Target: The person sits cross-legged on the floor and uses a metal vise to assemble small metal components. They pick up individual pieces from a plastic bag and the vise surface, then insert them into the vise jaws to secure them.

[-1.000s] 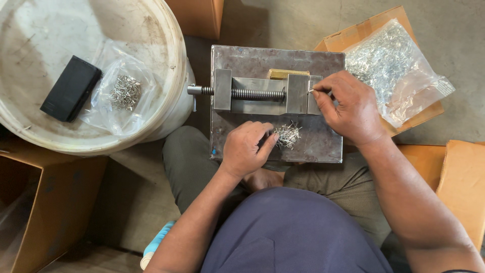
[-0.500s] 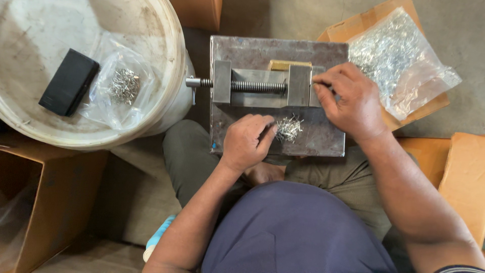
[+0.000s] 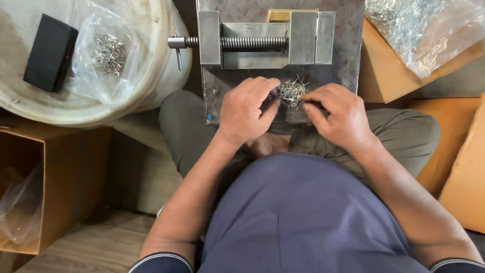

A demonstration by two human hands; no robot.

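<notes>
A small heap of thin metal pins (image 3: 292, 91) lies on the grey steel plate (image 3: 348, 68) in front of me, just below a steel bench vise (image 3: 268, 38) with a screw handle on its left. My left hand (image 3: 247, 108) rests at the heap's left edge, thumb and forefinger pinched together on the pins. My right hand (image 3: 336, 114) lies at the heap's right edge with its fingers curled down onto the pins. Its fingertips are hidden, so its grip is unclear. The plate sits over my lap.
A white bucket lid (image 3: 76, 108) at the left carries a black block (image 3: 50, 53) and a clear bag of pins (image 3: 106, 53). A larger clear bag of pins (image 3: 419, 25) lies on cardboard at the top right. An open carton (image 3: 55, 167) stands at the lower left.
My right hand has left the vise jaw and come down to the right side of the pin heap. The left hand stays at the heap. The view has moved closer.
</notes>
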